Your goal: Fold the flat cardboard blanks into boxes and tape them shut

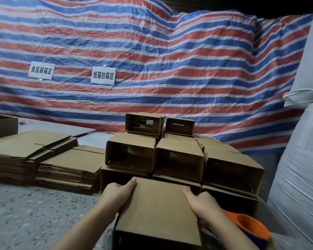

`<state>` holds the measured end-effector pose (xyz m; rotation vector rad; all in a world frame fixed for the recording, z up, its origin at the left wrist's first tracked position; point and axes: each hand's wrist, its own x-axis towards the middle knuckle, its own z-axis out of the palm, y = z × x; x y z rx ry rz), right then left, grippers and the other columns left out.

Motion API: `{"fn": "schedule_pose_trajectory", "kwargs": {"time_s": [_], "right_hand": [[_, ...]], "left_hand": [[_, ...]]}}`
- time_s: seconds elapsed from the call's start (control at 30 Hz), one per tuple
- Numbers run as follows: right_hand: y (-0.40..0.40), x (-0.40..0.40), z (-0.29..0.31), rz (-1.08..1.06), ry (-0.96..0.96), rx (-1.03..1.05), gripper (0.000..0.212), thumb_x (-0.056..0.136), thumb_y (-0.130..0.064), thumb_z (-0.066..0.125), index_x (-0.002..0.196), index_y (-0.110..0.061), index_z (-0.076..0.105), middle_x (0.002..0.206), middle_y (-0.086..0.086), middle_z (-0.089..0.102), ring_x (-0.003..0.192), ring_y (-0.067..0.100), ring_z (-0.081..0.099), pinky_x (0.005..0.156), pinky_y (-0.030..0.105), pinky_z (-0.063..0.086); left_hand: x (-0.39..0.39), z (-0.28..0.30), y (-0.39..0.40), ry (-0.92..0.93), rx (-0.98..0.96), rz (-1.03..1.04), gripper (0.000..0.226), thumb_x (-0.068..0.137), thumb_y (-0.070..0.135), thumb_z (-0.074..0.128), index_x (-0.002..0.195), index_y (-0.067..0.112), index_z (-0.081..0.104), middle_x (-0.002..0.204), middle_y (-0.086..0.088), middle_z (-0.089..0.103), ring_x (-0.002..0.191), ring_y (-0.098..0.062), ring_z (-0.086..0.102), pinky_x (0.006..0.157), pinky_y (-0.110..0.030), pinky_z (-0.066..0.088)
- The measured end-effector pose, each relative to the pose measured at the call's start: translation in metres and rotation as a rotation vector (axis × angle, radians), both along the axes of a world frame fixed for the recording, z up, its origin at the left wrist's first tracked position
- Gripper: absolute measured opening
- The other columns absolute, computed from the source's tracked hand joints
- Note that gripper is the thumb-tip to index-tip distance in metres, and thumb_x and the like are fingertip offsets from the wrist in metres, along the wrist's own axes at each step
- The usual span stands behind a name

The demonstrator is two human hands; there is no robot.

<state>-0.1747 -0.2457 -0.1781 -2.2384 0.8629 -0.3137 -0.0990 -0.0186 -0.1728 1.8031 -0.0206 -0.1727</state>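
I hold a folded brown cardboard box point(157, 212) low in the middle of the view, its open end facing me. My left hand point(116, 195) grips its left side and my right hand point(202, 202) grips its right side, thumbs resting on top. Just beyond it stands a pile of folded boxes point(179, 156) stacked in rows with their open ends toward me. Two stacks of flat cardboard blanks point(43, 156) lie on the floor to the left. An orange tape dispenser point(249, 226) sits at the lower right, partly hidden by my right forearm.
A red, white and blue striped tarp point(152, 60) hangs behind everything and carries two white signs point(103, 75). A big white woven sack point(300, 159) stands at the right. Speckled grey floor point(34, 213) spreads at the lower left. An open box point(2, 125) sits far left.
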Motion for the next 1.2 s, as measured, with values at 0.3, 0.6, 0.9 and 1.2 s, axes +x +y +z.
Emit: {"fn": "schedule_pose_trajectory", "kwargs": {"time_s": [0.3, 0.6, 0.9, 1.2], "right_hand": [[0.005, -0.03, -0.006, -0.05, -0.063, 0.38, 0.066, 0.096, -0.07, 0.035, 0.088, -0.012, 0.064, 0.086, 0.008, 0.07, 0.089, 0.026, 0.069, 0.088, 0.039, 0.056], [0.075, -0.087, 0.041, 0.171, -0.341, 0.351, 0.043, 0.103, -0.053, 0.034, 0.131, -0.026, 0.052, 0.11, -0.002, 0.062, 0.102, 0.014, 0.056, 0.103, 0.034, 0.034], [0.071, 0.035, 0.161, 0.327, -0.569, 0.319, 0.064, 0.098, -0.069, 0.022, 0.136, -0.028, 0.052, 0.134, 0.002, 0.058, 0.123, 0.02, 0.051, 0.111, 0.046, 0.039], [0.059, 0.148, 0.173, 0.409, -0.523, 0.357, 0.064, 0.094, -0.067, 0.028, 0.136, -0.025, 0.054, 0.139, 0.008, 0.057, 0.128, 0.027, 0.051, 0.114, 0.052, 0.038]], "left_hand": [[-0.008, -0.018, 0.023, 0.216, -0.134, -0.066, 0.06, 0.096, 0.058, 0.044, 0.132, 0.011, 0.053, 0.127, -0.009, 0.058, 0.108, -0.027, 0.056, 0.09, -0.041, 0.046], [-0.077, 0.023, 0.041, -0.319, -0.274, -0.042, 0.019, 0.091, 0.048, 0.051, 0.103, 0.033, 0.057, 0.104, 0.007, 0.063, 0.093, -0.011, 0.062, 0.066, -0.029, 0.052], [0.029, 0.142, 0.048, -0.531, -0.322, -0.027, 0.047, 0.099, 0.056, 0.037, 0.119, 0.019, 0.059, 0.114, -0.005, 0.062, 0.112, -0.022, 0.056, 0.09, -0.039, 0.044], [0.148, 0.153, 0.026, -0.461, -0.256, 0.022, 0.054, 0.102, 0.051, 0.029, 0.137, 0.015, 0.047, 0.127, -0.008, 0.055, 0.117, -0.022, 0.052, 0.091, -0.035, 0.038]]}}
